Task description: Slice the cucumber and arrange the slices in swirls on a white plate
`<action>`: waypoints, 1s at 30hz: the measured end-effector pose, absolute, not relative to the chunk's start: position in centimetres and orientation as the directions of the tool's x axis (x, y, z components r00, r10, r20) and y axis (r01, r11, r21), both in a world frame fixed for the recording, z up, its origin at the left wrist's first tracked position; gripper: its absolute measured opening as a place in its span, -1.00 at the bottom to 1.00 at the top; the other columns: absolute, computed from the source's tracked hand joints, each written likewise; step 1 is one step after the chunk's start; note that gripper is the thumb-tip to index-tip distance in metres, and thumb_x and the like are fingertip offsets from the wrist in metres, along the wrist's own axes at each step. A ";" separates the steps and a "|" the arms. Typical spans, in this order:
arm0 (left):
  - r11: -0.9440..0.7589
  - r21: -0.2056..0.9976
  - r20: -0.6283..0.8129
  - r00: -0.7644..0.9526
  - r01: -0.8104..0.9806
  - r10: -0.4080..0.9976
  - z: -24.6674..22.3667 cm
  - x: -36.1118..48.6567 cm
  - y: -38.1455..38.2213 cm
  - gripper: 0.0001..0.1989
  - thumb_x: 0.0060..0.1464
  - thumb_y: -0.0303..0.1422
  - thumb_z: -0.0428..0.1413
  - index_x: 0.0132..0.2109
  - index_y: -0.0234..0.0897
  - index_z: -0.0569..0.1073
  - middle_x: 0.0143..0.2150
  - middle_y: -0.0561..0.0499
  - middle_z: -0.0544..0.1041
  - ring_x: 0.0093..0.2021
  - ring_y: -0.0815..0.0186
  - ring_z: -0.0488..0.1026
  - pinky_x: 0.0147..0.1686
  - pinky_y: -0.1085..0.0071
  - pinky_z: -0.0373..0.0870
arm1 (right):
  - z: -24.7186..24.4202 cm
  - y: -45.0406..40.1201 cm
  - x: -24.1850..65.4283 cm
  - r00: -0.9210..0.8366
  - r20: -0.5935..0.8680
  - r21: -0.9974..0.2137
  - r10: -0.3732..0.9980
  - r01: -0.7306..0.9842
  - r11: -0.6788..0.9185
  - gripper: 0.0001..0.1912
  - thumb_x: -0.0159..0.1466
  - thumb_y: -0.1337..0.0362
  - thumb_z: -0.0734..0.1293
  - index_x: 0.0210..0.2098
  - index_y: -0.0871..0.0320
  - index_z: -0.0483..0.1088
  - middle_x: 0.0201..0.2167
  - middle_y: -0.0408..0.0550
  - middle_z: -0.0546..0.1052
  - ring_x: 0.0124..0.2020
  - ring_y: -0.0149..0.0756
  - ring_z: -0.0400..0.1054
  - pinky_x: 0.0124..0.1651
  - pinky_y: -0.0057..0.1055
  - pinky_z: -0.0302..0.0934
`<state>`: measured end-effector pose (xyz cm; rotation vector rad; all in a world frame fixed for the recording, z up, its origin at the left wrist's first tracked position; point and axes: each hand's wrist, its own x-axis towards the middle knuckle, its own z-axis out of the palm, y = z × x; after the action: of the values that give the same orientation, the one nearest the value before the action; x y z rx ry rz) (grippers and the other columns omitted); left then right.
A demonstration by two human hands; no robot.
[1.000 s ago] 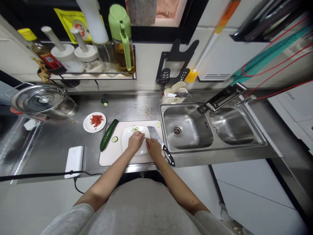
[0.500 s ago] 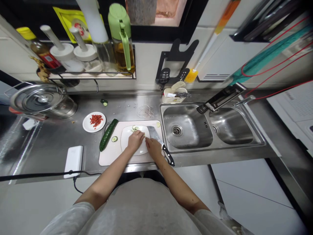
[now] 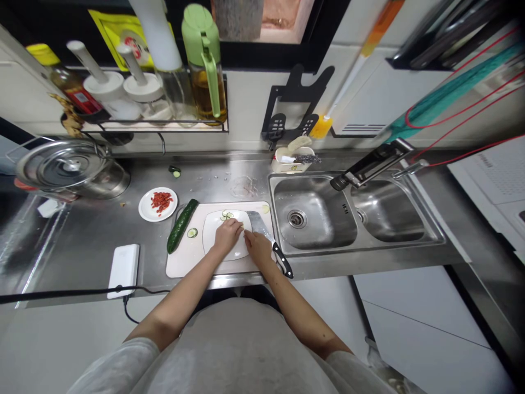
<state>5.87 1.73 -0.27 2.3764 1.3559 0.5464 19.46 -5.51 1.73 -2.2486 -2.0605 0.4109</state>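
Observation:
Over a white plate [image 3: 210, 234], my left hand [image 3: 227, 236] and my right hand [image 3: 258, 249] are close together, fingertips pinched. A small pale-green cucumber slice [image 3: 241, 225] shows between them, mostly hidden by the fingers. Thin curved cucumber slices [image 3: 226, 215] lie at the plate's far side. Beneath the plate is a pale cutting board [image 3: 184, 268]. A cleaver [image 3: 258, 222] rests on its right side, black handle toward me, partly behind my right hand. Left of the plate lie a cut cucumber [image 3: 181, 227] and one round slice [image 3: 192, 233].
A small plate [image 3: 143, 209] of red berries stands left of the board, with a white power bank [image 3: 123, 268] and black cable nearer me. A lidded steel pot [image 3: 109, 180] is at far left. The double sink [image 3: 315, 249] lies right. Bottles and jars fill the wall rack [image 3: 164, 128].

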 end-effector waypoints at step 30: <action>0.050 0.705 0.124 -0.192 0.707 0.974 3.9 -4.2 -2.7 -0.70 0.15 -0.20 0.02 -0.13 -0.25 0.55 -0.26 -0.03 0.53 -0.42 0.36 0.37 -0.26 0.40 0.37 | 2.7 -5.5 19.9 -0.007 -0.215 -0.211 0.977 0.977 -0.039 -0.64 0.38 0.24 0.12 0.09 0.02 0.40 -0.27 0.00 0.54 -0.21 -0.27 0.37 -0.28 -0.44 0.07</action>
<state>-4.21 -2.68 3.89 1.6866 1.9465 0.9314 19.92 -5.47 2.68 -2.2137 -2.1780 0.4782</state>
